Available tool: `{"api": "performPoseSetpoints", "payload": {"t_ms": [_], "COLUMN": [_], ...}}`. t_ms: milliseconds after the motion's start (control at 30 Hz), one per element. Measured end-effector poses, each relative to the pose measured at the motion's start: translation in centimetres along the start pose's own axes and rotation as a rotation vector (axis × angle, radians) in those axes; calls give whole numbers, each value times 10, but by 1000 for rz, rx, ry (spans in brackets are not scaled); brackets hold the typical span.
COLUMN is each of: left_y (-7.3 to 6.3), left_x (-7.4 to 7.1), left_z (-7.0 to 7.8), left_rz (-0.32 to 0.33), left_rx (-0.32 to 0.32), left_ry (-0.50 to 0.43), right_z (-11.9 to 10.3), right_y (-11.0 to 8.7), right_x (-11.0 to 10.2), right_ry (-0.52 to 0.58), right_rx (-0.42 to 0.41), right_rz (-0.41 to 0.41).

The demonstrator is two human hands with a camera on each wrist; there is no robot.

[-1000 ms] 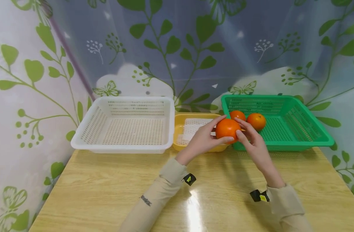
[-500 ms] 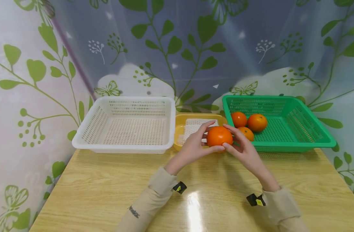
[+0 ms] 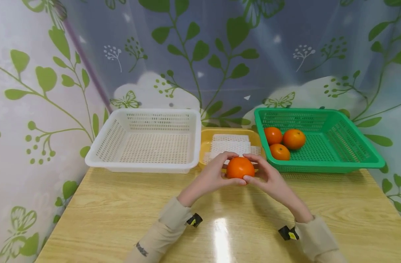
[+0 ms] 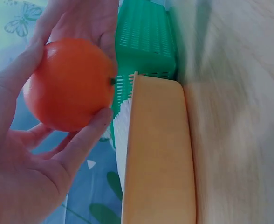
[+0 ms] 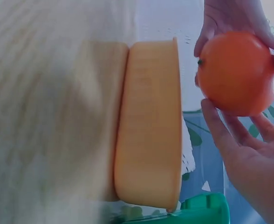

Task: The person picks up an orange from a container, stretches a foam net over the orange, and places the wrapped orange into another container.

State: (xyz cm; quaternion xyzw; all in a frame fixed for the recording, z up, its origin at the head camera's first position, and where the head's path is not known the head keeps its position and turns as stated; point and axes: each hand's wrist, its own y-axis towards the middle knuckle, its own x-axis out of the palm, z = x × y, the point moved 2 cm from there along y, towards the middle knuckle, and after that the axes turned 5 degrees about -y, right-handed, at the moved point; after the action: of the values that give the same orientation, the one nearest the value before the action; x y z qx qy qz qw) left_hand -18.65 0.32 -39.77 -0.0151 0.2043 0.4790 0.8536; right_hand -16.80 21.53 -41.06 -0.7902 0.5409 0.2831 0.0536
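Observation:
In the head view an orange (image 3: 240,168) is held up in front of the yellow tray, between both hands. My left hand (image 3: 209,177) grips its left side, thumb at the front and fingers behind. From the right, my right hand (image 3: 273,180) holds it in the same way, and the two thumbs nearly meet. Both wrist views show the orange (image 4: 71,84) clasped from either side, with a small dark stem spot. Under and behind the hands, the yellow tray (image 3: 205,140) holds white foam netting sleeves (image 3: 231,144).
At the right stands a green basket (image 3: 348,166) with three oranges (image 3: 294,139) in its left part. A white basket (image 3: 144,167) with nothing in it is on the left. All three containers stand along the back of the wooden table (image 3: 128,197), before a patterned curtain.
Both hands have carried the orange left and towards the body, away from the green basket's edge. The front orange in that basket, hidden behind the right hand before, now shows.

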Motion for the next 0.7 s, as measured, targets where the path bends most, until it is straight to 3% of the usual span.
{"api": "performPoseSetpoints", "payload": {"t_ms": [233,700], "left_y": [-17,-39], "left_x": [0,0], "left_z": [-8,-30], "left_rz": [-41,-25], "left_rx": [-41,-68], "left_ry": [123,171], "right_z": [5,12], "right_y": [-5,-5], "right_x": [14,41], "right_ry": [3,-19], "right_rx": [19,42], "right_rz": [-86,-137]}}
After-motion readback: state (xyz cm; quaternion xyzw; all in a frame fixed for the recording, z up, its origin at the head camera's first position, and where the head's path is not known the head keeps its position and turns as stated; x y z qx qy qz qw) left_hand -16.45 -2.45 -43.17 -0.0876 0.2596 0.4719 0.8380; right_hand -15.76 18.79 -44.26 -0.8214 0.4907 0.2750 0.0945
